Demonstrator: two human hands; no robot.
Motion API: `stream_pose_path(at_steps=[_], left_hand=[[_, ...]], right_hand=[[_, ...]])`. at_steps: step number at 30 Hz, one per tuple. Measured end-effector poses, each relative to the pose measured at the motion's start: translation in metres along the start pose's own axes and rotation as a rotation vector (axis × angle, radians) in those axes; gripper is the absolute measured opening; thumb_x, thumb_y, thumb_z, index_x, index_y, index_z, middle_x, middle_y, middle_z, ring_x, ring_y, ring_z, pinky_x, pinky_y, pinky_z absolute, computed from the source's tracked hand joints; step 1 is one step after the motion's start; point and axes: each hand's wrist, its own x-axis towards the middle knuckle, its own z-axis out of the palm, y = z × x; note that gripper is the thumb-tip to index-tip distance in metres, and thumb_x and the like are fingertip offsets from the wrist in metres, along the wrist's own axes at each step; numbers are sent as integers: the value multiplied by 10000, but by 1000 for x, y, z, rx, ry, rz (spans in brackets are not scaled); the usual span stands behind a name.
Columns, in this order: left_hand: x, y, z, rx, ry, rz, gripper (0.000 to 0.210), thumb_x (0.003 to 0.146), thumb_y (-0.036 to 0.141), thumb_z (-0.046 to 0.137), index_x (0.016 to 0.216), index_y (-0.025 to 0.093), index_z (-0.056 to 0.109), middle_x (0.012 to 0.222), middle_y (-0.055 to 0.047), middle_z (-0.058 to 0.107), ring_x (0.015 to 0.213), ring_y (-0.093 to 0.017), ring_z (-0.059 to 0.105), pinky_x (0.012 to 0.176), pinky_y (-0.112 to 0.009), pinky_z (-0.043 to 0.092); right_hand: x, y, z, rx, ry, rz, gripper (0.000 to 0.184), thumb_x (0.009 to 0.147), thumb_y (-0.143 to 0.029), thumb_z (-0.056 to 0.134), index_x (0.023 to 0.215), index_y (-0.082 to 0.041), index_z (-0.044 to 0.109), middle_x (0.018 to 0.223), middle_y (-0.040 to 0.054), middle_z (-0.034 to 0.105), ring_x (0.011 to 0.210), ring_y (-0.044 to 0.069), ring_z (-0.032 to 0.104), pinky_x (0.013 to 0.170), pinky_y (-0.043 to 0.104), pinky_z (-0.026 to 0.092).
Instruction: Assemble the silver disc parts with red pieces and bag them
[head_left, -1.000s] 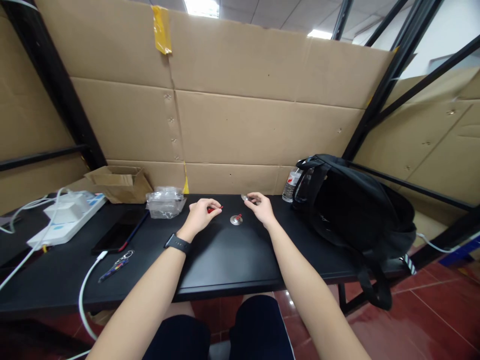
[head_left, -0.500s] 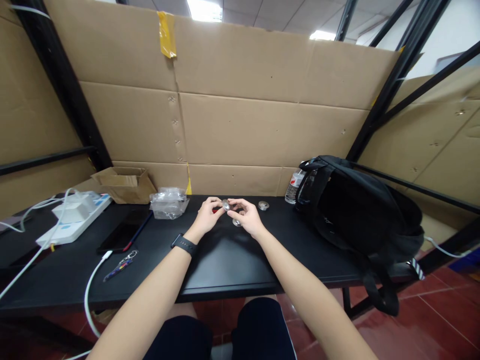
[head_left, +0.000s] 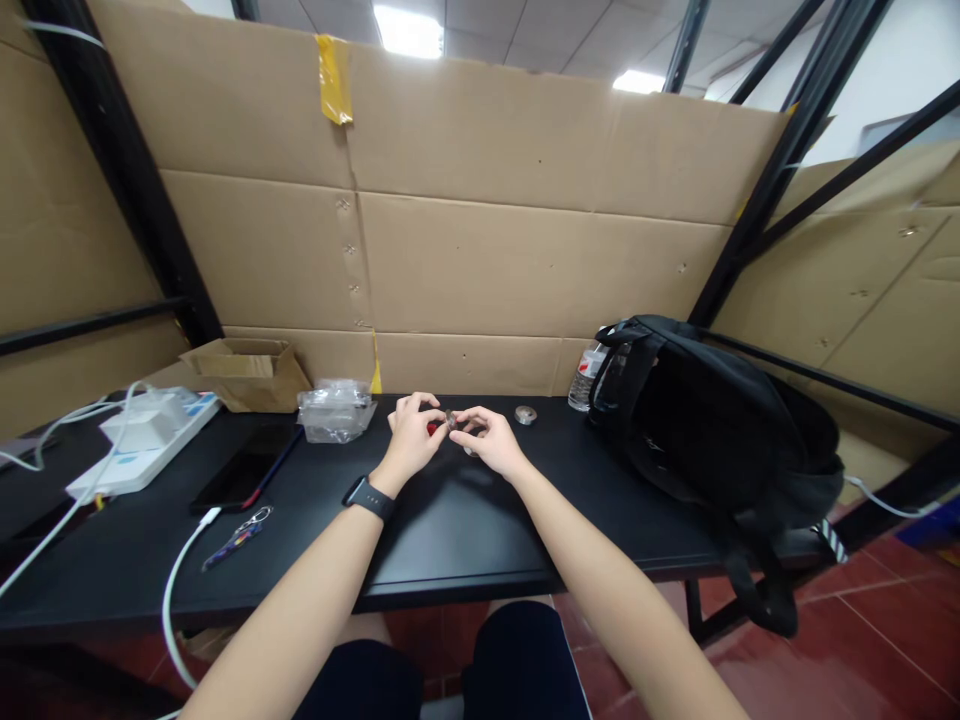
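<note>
Over the black table, my left hand point(head_left: 412, 432) and my right hand point(head_left: 489, 440) meet, their fingertips closed on a small round metal piece point(head_left: 451, 420). It is turned nearly edge-on, and its exact kind cannot be made out. A bit of something red point(head_left: 432, 428) shows by the left fingers. Beneath my right hand lies another small metal piece point(head_left: 470, 452), mostly hidden. A round, silvery disc-like part point(head_left: 526, 414) rests on the table to the right of my right hand.
Left on the table point(head_left: 465, 560) are a power strip point(head_left: 142, 455), phone point(head_left: 247, 468), keychain point(head_left: 236, 538), paper bag point(head_left: 251, 375) and clear plastic packaging point(head_left: 336, 412). A water bottle point(head_left: 585, 378) and black backpack point(head_left: 720, 430) stand right. A cardboard wall point(head_left: 465, 260) closes the back.
The metal piece between my fingers has turned from facing me to nearly edge-on and sits slightly lower. My right hand now covers more of the piece beneath it.
</note>
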Motion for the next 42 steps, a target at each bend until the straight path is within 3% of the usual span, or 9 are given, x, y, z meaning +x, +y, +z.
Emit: stream_pose_path(at_steps=[5, 9, 16, 23, 29, 31, 36, 39, 42], left_hand=[[-2, 9, -8, 126, 13, 131, 123, 878, 269, 645, 834, 259, 759, 1233, -92, 599, 1214, -328, 442, 920, -484, 395], [-4, 15, -11, 158, -1, 231, 171, 898, 196, 605, 900, 258, 765, 1268, -99, 591, 1245, -330, 427, 940, -496, 370], [-2, 9, -9, 82, 8, 138, 121, 887, 274, 661, 834, 275, 770, 1207, -79, 598, 1219, -328, 430, 954, -497, 364], [-2, 9, -6, 64, -28, 160, 126, 894, 278, 651, 836, 269, 762, 1195, -80, 613, 1209, -316, 444, 931, -470, 368], [0, 10, -11, -50, -87, 65, 222, 972, 337, 511, 1107, 314, 686, 1196, -48, 625, 1161, -271, 494, 940, -433, 382], [0, 9, -14, -84, -152, 70, 240, 971, 392, 510, 1139, 335, 672, 1218, -34, 624, 1178, -271, 488, 965, -436, 375], [-4, 5, -12, -18, -323, 142, 218, 838, 471, 678, 985, 319, 733, 1226, -29, 626, 1195, -308, 464, 958, -453, 369], [-2, 0, -12, 5, -368, 158, 210, 810, 414, 697, 1000, 333, 736, 1235, -19, 628, 1197, -309, 466, 956, -457, 372], [3, -15, -19, 56, -271, 84, 265, 837, 246, 604, 1062, 324, 721, 1203, -25, 650, 1171, -286, 497, 953, -442, 382]], right_hand=[[0, 5, 1, 18, -2, 54, 371, 668, -472, 836, 861, -194, 684, 874, 51, 737, 534, 104, 544, 466, 235, 423], [0, 6, -1, 10, 12, 89, 363, 677, -496, 837, 786, -190, 676, 681, 2, 663, 480, 94, 497, 457, 230, 384], [1, 0, -10, 1, -68, 105, 412, 839, -586, 653, 868, -181, 721, 606, -10, 623, 491, 101, 528, 488, 218, 403], [2, 11, -9, -61, -82, 48, 301, 802, -481, 721, 826, -187, 661, 660, -12, 604, 540, 116, 550, 516, 236, 437], [4, 6, -13, -301, -35, -62, 194, 833, -362, 665, 745, -190, 660, 1037, 50, 583, 799, 140, 601, 604, 237, 495], [4, 4, -14, -347, -50, -48, 150, 827, -316, 665, 748, -189, 672, 1086, 52, 559, 844, 145, 594, 635, 242, 502], [3, -1, -17, -347, -108, -10, 70, 809, -238, 658, 774, -190, 696, 1181, 60, 533, 947, 169, 587, 695, 265, 515], [3, -4, -20, -386, -134, -10, 66, 794, -202, 658, 752, -193, 707, 1193, 57, 551, 1022, 194, 578, 766, 296, 512], [2, -6, -26, -487, -194, -44, 65, 758, -164, 692, 721, -203, 728, 1206, 53, 581, 1113, 224, 550, 879, 342, 486]])
